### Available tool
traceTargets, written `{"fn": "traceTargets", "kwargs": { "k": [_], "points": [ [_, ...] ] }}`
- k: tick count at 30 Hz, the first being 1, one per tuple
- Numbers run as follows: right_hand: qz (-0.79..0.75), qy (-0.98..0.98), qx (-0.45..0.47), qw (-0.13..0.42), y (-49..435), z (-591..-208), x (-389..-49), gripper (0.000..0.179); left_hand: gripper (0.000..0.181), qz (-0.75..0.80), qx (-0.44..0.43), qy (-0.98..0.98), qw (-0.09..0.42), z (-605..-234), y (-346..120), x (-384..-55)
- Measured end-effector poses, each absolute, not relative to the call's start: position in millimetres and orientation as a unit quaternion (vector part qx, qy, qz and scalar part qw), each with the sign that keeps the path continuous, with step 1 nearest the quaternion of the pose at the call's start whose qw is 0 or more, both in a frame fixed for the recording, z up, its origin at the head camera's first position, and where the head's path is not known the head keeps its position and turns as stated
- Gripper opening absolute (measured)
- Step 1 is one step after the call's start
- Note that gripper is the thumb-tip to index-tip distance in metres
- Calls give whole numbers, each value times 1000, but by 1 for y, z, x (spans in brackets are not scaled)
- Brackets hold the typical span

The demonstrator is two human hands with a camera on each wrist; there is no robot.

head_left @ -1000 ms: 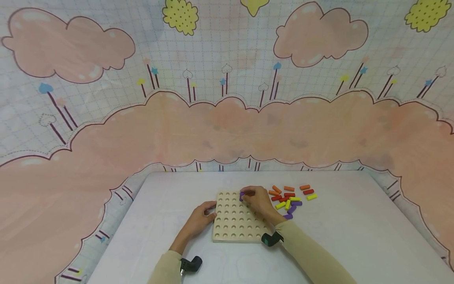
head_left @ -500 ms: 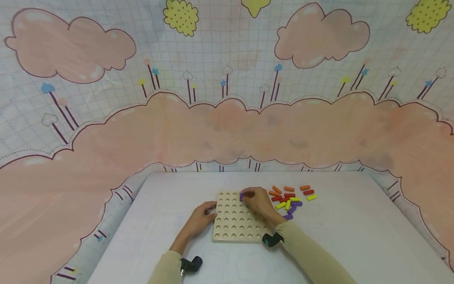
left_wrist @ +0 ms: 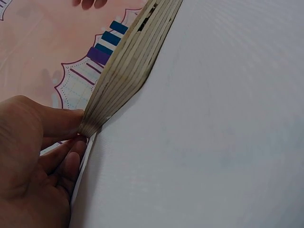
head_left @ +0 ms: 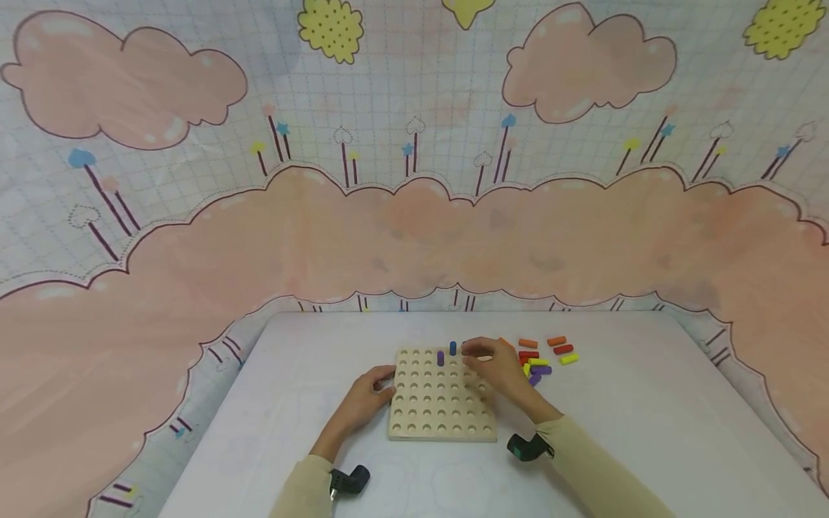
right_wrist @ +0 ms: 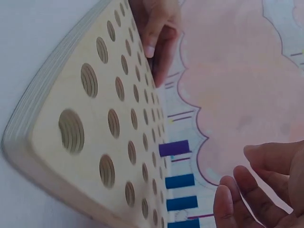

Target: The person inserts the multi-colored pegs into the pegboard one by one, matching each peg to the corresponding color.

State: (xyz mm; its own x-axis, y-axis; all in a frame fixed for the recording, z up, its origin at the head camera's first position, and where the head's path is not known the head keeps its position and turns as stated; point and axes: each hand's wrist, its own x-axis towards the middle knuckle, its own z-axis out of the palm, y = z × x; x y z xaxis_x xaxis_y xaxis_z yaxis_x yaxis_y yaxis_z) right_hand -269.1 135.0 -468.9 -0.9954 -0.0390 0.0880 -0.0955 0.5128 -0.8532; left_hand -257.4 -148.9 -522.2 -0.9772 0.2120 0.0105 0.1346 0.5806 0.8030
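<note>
A pale wooden board [head_left: 414, 432] with rows of round holes lies on the table. My left hand [head_left: 365, 397] rests its thumb and fingertips against the board's left edge. A purple peg [head_left: 440, 358] stands upright in a hole near the back. Blue pegs stand in the back row; the left wrist view shows them in a line beside the purple one, and one blue peg [head_left: 452, 348] shows in the head view. Over the board's back right part, my right hand [head_left: 499, 367] has its fingers loosely spread, holding nothing. It hides part of the back row.
Loose pegs lie right of the board, partly behind my right hand: orange pegs [head_left: 527, 343], red pegs [head_left: 563, 350], yellow pegs [head_left: 569, 358] and purple pegs [head_left: 541, 370]. A printed cloth [head_left: 401, 237] hangs behind the white table [head_left: 615, 417].
My right hand has let go of the purple peg, which stays upright in the board, and moved right towards the loose pegs. My left hand has stayed at the board's edge.
</note>
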Motion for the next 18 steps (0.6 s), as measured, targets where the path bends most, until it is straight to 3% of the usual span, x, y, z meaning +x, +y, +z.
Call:
{"fn": "traceTargets", "kwargs": {
  "k": [7, 18],
  "points": [
    [467, -881, 52, 57, 162, -460, -254, 22, 44, 449, 98, 887, 44, -521, -150, -255],
    [459, -886, 21, 55, 206, -455, -241, 25, 44, 443, 96, 890, 47, -523, -152, -254]
  ]
}}
